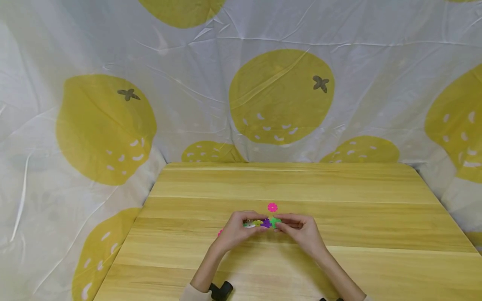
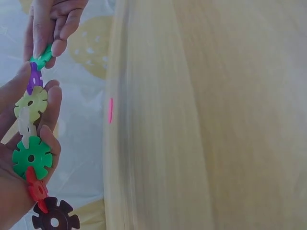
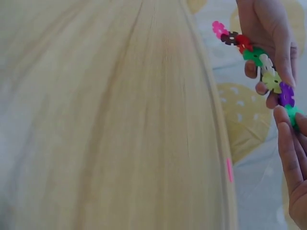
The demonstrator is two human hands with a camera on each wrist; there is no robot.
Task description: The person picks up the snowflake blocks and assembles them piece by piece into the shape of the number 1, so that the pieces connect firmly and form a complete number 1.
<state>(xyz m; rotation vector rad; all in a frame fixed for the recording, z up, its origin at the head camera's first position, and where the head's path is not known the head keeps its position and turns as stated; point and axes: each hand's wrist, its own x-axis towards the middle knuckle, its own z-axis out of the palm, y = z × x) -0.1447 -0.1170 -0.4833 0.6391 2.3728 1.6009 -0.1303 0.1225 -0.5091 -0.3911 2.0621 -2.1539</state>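
A chain of slotted plastic snowflake discs runs across my left hand (image 1: pixel 234 230), which pinches its purple disc (image 1: pixel 266 223). Beyond the purple one come a yellow disc (image 2: pixel 31 103), a white disc (image 2: pixel 27 127), a green disc (image 2: pixel 32 157), a red disc (image 2: pixel 37 188), a dark brown disc (image 2: pixel 55 218) and, at the far end, a pink disc (image 3: pixel 219 28). My right hand (image 1: pixel 306 235) pinches a light green disc (image 1: pixel 275 222) between thumb and fingers. It meets the purple disc's edge; how deep the slots sit is hidden.
One loose pink disc (image 1: pixel 273 207) lies flat on the wooden table (image 1: pixel 286 184), just beyond the hands. A lemon-print cloth (image 1: pixel 196 96) hangs behind the table and along its left side.
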